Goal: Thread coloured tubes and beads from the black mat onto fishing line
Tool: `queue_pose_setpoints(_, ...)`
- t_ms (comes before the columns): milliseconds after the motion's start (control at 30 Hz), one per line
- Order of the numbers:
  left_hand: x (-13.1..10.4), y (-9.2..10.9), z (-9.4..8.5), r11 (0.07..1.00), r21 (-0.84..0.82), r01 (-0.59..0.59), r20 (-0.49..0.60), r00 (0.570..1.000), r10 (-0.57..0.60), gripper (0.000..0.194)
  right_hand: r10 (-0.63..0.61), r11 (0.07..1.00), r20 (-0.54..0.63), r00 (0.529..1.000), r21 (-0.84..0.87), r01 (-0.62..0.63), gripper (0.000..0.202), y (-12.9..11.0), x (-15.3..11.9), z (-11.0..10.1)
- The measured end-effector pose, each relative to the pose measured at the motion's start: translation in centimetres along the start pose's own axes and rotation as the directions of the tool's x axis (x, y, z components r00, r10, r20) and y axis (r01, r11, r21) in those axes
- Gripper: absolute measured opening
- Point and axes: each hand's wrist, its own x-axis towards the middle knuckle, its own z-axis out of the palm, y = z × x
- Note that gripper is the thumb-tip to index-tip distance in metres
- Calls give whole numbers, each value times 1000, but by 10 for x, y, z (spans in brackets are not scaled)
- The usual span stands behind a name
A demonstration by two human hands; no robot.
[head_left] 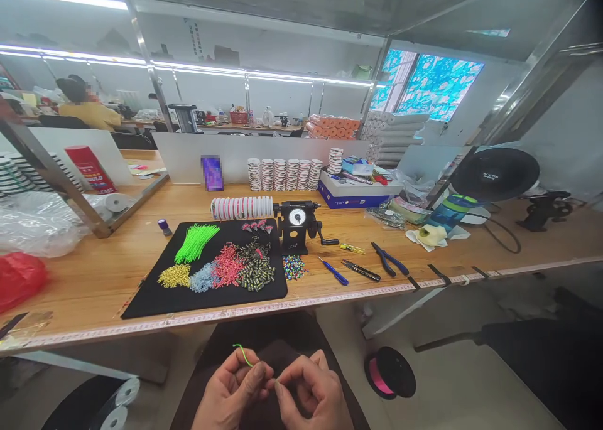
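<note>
Over my lap, below the table's front edge, my left hand (pixel 239 386) pinches a short green cord (pixel 243 353) whose loose end curls up past the index finger. Close against it, the thumb and index finger of my right hand (pixel 308 389) are pressed together; what lies between them is too small to make out. Ahead on a black mat (pixel 151 298) lie a bundle of green cords (pixel 195 241) and piles of small parts: yellow (pixel 174 276), pale blue (pixel 202 278), pink-red (pixel 227 265) and dark metallic ones (pixel 257 274).
A black hand-crank winder (pixel 296 229) carries a row of white spools (pixel 242 208). Right of it lie a blue screwdriver (pixel 334 272), tweezers (pixel 360 270) and pliers (pixel 389 259). Multicoloured beads (pixel 294 267) sit beside the mat. A pink-wound reel (pixel 390 372) is on the floor.
</note>
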Motion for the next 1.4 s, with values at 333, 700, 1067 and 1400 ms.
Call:
queue_pose_setpoints(333, -9, 3, 10, 991, 51, -121, -37, 992, 123, 48, -40, 997, 6, 999, -60, 40, 11, 0, 1, 3)
queue_pose_setpoints(700, -10, 1, 11, 978, 74, -193, -37, 980, 196, 46, -54, 996, -7, 998, -70, 54, 11, 2, 1, 5)
queue_pose_setpoints(1067, -11, -1, 8, 966, 126, -228, -36, 972, 234, 43, -36, 998, 0, 999, -58, 35, 11, -1, 1, 2)
queue_pose_setpoints(1400, -16, 5, 9, 892, 364, -268, -53, 950, 307, 40, -42, 998, -1, 999, -57, 42, 12, -2, 2, 3)
